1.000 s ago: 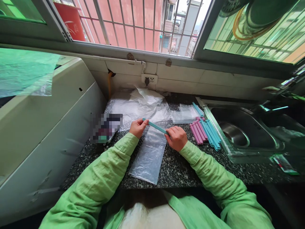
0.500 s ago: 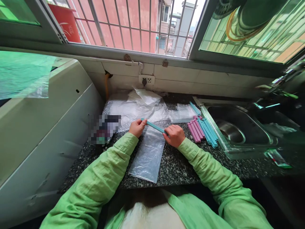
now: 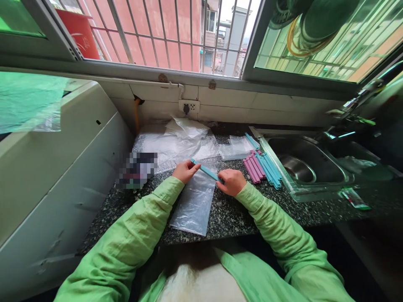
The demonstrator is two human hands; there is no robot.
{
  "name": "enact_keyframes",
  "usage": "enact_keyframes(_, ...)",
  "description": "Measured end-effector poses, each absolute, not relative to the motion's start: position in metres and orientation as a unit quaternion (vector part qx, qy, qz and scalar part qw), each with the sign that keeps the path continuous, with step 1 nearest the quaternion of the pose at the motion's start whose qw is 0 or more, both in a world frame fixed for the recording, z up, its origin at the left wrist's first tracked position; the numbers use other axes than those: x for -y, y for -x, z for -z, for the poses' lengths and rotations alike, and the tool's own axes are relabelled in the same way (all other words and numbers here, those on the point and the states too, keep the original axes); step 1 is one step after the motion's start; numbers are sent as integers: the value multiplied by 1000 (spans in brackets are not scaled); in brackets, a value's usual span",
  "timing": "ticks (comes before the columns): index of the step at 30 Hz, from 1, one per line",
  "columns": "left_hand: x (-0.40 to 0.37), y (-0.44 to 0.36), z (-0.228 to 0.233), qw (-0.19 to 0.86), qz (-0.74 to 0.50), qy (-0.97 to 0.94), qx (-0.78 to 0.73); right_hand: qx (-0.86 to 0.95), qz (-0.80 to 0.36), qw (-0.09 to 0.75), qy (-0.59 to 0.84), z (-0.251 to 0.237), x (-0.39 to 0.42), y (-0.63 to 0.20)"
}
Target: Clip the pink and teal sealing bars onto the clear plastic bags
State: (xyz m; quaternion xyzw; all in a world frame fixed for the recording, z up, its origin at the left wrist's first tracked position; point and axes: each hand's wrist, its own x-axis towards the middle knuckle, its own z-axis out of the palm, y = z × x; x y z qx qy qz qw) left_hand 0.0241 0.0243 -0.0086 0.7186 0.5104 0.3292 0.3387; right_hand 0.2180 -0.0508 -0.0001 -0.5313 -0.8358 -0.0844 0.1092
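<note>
Two hands on one teal sealing clip (image 3: 206, 170), stretched across the mouth of a clear plastic bag (image 3: 194, 203) lying flat on the speckled countertop (image 3: 229, 218). Left hand (image 3: 185, 171) pinching the clip's far end between thumb and fingertips, at about ten o'clock from the bag's middle. Right hand (image 3: 231, 182) curled shut over the near end, at about two o'clock from the bag. Clip thus bridging the two hands, slanting from upper left down to lower right, directly over the bag's top edge; probably held at both ends to keep it straight and level along the opening. Bag body trailing toward six o'clock, toward the person, likely so the mouth stays within easy reach.

More clips at three o'clock from the right hand: a pink bundle (image 3: 252, 167) and a teal bundle (image 3: 267, 167), side by side near the sink (image 3: 315, 184) rim. Spare crumpled plastic bags (image 3: 179, 140) heaped at twelve o'clock, against the tiled wall under the window. Blurred patch at nine o'clock, contents impossible to tell.
</note>
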Motion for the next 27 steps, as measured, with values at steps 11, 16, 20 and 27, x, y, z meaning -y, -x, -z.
enact_keyframes(11,-27,-17,4,235,-169,-746,-600,619,176,88,760,9,82,-263)
enact_keyframes(16,-26,-21,7,294,-177,-756,-558,572,142,26,807,7,86,-265)
enact_keyframes(20,-22,-23,2,371,-256,-727,-518,562,112,-1,820,6,81,-264)
enact_keyframes(27,-38,-14,-16,448,-570,-515,-458,555,83,-15,828,14,76,-263)
